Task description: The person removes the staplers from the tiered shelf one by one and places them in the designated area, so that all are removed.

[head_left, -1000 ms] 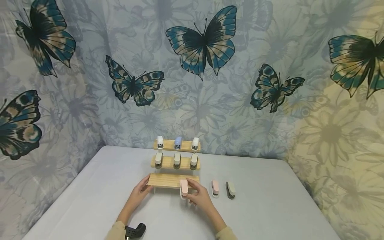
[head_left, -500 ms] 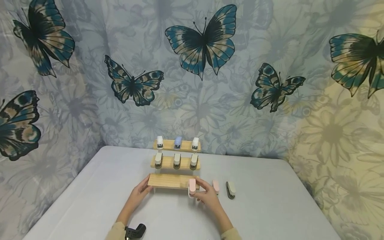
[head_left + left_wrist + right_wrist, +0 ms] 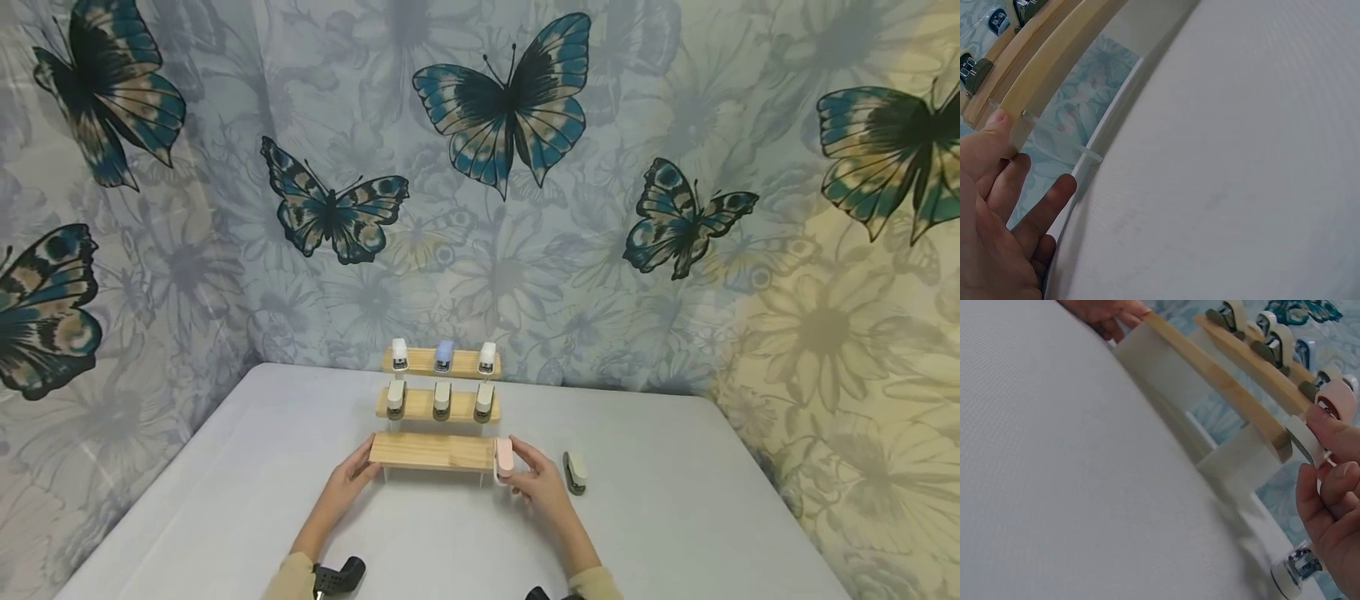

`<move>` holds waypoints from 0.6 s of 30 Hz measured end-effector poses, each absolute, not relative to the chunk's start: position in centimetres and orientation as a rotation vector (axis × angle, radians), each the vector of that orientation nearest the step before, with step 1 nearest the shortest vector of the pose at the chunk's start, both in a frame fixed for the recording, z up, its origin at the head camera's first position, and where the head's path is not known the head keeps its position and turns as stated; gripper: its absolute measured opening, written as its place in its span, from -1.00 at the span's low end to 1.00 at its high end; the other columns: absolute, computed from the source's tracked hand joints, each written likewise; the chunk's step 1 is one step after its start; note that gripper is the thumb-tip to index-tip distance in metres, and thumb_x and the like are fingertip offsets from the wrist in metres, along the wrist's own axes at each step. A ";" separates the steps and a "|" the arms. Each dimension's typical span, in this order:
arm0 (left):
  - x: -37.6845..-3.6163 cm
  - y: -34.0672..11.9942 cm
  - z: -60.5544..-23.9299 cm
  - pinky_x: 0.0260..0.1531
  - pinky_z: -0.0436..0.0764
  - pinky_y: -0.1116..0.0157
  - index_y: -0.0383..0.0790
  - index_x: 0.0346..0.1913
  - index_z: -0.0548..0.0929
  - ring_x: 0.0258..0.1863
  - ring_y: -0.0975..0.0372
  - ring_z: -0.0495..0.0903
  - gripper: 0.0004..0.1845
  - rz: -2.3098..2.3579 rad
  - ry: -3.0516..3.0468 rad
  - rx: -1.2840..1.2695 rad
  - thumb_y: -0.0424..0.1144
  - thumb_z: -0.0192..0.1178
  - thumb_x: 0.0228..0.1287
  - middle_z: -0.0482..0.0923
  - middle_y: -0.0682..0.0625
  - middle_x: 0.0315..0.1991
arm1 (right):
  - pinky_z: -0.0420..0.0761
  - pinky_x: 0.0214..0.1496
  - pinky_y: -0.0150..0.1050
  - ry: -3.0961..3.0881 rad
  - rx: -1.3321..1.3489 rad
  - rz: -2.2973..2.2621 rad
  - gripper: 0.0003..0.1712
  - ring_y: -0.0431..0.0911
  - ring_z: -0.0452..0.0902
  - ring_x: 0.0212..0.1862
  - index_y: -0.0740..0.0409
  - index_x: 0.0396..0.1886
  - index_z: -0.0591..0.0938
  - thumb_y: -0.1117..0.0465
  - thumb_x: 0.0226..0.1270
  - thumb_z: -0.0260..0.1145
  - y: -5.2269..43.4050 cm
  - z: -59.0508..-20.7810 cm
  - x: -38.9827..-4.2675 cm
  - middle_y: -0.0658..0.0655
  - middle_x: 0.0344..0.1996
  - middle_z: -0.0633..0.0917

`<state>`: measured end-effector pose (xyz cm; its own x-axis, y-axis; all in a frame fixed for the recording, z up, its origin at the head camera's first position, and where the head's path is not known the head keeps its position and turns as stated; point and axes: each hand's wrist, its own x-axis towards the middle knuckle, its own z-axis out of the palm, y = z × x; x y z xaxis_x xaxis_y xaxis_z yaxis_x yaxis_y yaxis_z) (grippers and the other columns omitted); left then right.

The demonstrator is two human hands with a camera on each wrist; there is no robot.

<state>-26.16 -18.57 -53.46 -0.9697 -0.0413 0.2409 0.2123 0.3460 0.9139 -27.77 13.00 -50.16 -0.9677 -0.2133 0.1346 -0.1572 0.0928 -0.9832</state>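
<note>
Head view high, wrists close; shared wooden rack (image 3: 431, 451).

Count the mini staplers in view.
8, maybe 9. Three on the top shelf, three on the middle shelf, one pink stapler in the right hand off the bottom shelf's end, one green stapler on the table. That hand may hide another.
</note>
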 end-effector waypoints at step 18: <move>-26.3 -18.4 -53.5 -0.03 0.13 0.20 -0.02 0.09 0.17 0.04 0.28 0.09 -0.42 -1.655 -2.400 -0.117 0.07 -0.03 -0.04 0.13 0.12 0.06 | 0.33 -0.79 -0.32 2.422 -0.397 -2.129 -0.36 -0.11 0.32 -0.69 -0.15 -0.03 0.36 0.20 -0.26 0.30 19.6 -53.4 -31.2 -0.04 -0.08 0.39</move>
<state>-26.30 -18.42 -53.47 -0.9717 -0.0609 0.2280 0.1915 0.3614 0.9125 -31.23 19.63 -53.40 -0.9645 -0.1115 0.2396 -0.2519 0.1137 -0.9611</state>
